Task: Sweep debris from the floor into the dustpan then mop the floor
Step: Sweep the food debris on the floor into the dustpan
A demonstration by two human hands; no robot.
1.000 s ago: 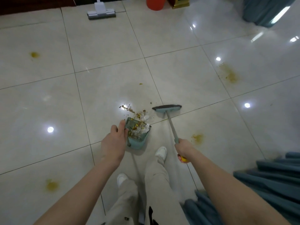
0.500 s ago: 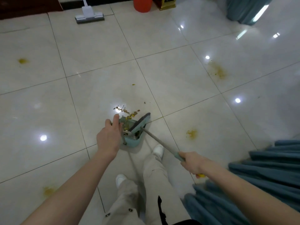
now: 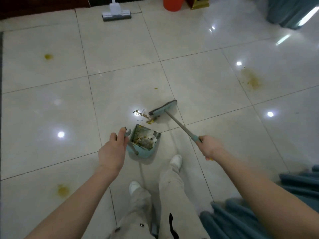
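Head view shows stained floor tiles [image 3: 198, 80], perhaps curtains [image 3: 233, 219].

We see an orange bucket [image 3: 171, 3] at the top edge, cut off by the frame. A gold-and-dark box [image 3: 199, 3] sits just beside it on its right, also cropped. Top right corner: bunched teal fabric [image 3: 284, 12]. Bottom right: more teal cloth [image 3: 241, 219], pleated and blurred. Top left we get a dark reddish wood panel [image 3: 38, 6], can't tell what it belongs to. A thin dark strip [image 3: 1, 83] runs down the left edge
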